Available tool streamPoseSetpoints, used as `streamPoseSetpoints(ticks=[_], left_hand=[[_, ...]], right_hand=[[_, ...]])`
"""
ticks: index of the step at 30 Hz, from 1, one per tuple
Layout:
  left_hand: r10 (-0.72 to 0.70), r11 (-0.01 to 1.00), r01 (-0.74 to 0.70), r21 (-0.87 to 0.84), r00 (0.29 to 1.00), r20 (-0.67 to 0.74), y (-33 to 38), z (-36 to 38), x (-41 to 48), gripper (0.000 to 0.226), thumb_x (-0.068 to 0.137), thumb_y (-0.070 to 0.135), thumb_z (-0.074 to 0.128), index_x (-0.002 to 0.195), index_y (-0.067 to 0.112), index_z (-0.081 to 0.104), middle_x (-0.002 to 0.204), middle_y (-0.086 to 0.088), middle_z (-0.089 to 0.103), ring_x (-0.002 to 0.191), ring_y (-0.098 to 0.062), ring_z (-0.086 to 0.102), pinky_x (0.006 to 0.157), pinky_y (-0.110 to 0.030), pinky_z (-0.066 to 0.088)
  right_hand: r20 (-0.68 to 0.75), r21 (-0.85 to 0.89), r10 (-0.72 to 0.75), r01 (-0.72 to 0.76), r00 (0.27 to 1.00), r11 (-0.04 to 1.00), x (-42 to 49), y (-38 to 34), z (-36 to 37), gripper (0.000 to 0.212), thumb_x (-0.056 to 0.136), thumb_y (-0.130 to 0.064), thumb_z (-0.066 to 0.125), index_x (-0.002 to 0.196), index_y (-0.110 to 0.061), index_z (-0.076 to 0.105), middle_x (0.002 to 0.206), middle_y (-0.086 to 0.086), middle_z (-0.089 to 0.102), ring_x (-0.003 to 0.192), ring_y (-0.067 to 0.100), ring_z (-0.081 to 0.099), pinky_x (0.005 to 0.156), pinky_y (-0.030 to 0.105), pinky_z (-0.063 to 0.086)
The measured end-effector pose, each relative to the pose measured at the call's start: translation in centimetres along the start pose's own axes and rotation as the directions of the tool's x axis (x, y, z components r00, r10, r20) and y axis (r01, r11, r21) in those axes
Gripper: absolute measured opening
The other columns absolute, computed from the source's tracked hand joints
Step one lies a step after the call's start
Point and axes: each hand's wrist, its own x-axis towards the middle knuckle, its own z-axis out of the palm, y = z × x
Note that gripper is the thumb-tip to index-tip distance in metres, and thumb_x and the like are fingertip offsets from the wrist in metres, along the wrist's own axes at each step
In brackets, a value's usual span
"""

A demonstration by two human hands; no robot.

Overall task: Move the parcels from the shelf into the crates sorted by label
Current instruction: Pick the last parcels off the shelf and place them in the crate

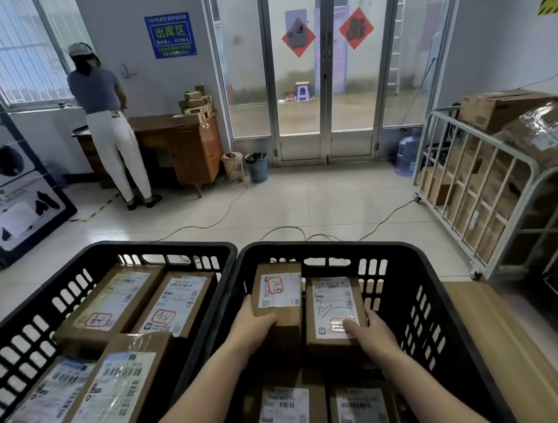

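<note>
Two black slotted crates stand side by side in front of me. The left crate (28,327) holds several brown labelled parcels (108,308). Inside the right crate (410,266) two parcels stand side by side at the far end. My left hand (253,327) grips the near left edge of the left parcel (279,290), which bears a red-marked label. My right hand (369,334) holds the near end of the right parcel (335,305), thumb on its label. Two more parcels (285,417) lie nearer me in that crate.
A metal cage trolley (482,190) loaded with cartons stands at the right. A person (107,126) stands at a wooden desk (191,144) at the back left. Cables (229,213) run across the tiled floor. A water bottle (407,153) and two bins (257,167) sit by the glass doors.
</note>
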Motion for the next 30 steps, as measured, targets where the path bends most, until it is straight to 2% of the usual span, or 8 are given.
streamPoseSetpoints(ticks=[4,7,10,14,19,25,29,30], left_hand=[[-0.024,0.999,0.025,0.036,0.999,-0.032,0.2,0.0,-0.3,0.048,0.086,0.007,0.059,0.13,0.016,0.044,0.127,-0.007,0.057,0.113,-0.023,0.055,0.099,-0.036,0.045],[0.007,0.953,0.013,0.302,0.998,-0.064,0.4,0.0,-0.6,0.066,0.09,0.021,0.056,0.146,0.016,0.022,0.137,-0.008,0.049,0.124,-0.025,0.048,0.103,-0.036,0.041],[0.102,0.812,-0.039,0.582,0.992,-0.075,0.3,0.6,-1.3,0.079,0.093,0.037,0.049,0.149,0.016,-0.003,0.149,-0.013,0.026,0.137,-0.028,0.029,0.108,-0.039,0.033],[0.234,0.651,-0.157,0.743,0.972,0.0,0.3,1.0,-1.4,0.08,0.092,0.047,0.045,0.149,0.015,-0.001,0.157,-0.008,0.006,0.146,-0.024,0.003,0.117,-0.04,0.02],[0.258,0.423,-0.239,0.874,0.956,0.136,0.1,0.7,-1.0,0.071,0.096,0.05,0.031,0.15,0.013,0.003,0.159,-0.004,-0.003,0.146,-0.019,-0.004,0.119,-0.035,0.006],[0.263,0.46,-0.266,0.847,0.952,0.156,-1.2,1.3,-1.2,0.067,0.098,0.047,0.026,0.15,0.014,0.0,0.159,-0.003,-0.005,0.146,-0.015,-0.006,0.117,-0.03,-0.002],[0.287,0.424,-0.256,0.869,0.948,0.139,-1.5,2.1,-0.8,0.066,0.098,0.046,0.023,0.15,0.013,-0.002,0.159,-0.005,-0.005,0.146,-0.016,-0.008,0.116,-0.029,-0.007],[0.277,0.403,-0.249,0.881,0.95,0.142,-1.3,2.1,-0.7,0.066,0.098,0.046,0.022,0.149,0.012,-0.002,0.159,-0.005,-0.005,0.146,-0.016,-0.007,0.117,-0.029,-0.007]], right_hand=[[-0.02,-0.059,0.014,-0.015,1.0,0.998,-0.5,-0.3,0.0,0.045,0.092,-0.029,0.054,0.132,-0.014,0.042,0.113,0.006,0.062,0.095,0.021,0.061,0.076,0.031,0.052],[-0.043,-0.218,0.034,-0.043,0.998,0.975,-0.7,-0.4,-0.3,0.064,0.088,-0.044,0.052,0.141,-0.02,0.028,0.133,0.013,0.048,0.112,0.03,0.054,0.092,0.042,0.05],[-0.095,-0.433,-0.088,0.038,0.992,0.901,-2.0,-1.4,-0.5,0.065,0.089,-0.049,0.049,0.142,-0.023,0.023,0.139,0.014,0.036,0.125,0.032,0.039,0.096,0.044,0.043],[-0.005,-0.673,-0.361,0.264,0.933,0.691,-3.0,-2.2,0.0,0.062,0.091,-0.047,0.045,0.143,-0.02,0.027,0.144,0.007,0.033,0.131,0.022,0.034,0.105,0.034,0.038],[0.168,-0.782,-0.394,0.366,0.903,0.505,-2.9,-2.2,0.7,0.057,0.096,-0.042,0.037,0.146,-0.018,0.023,0.154,0.007,0.018,0.143,0.023,0.017,0.116,0.034,0.023],[0.207,-0.831,-0.419,0.385,0.884,0.401,-2.3,-1.3,1.0,0.05,0.098,-0.042,0.028,0.141,-0.017,0.03,0.149,0.006,0.027,0.14,0.022,0.021,0.114,0.035,0.024],[0.147,-0.878,-0.415,0.312,0.898,0.363,-2.2,-1.1,1.3,0.059,0.085,-0.047,0.02,0.116,-0.016,0.06,0.122,0.009,0.06,0.117,0.025,0.056,0.092,0.037,0.051],[0.155,-0.882,-0.42,0.317,0.894,0.348,-2.1,-0.9,1.3,0.065,0.083,-0.048,0.014,0.119,-0.016,0.058,0.125,0.009,0.058,0.12,0.025,0.054,0.094,0.038,0.049]])
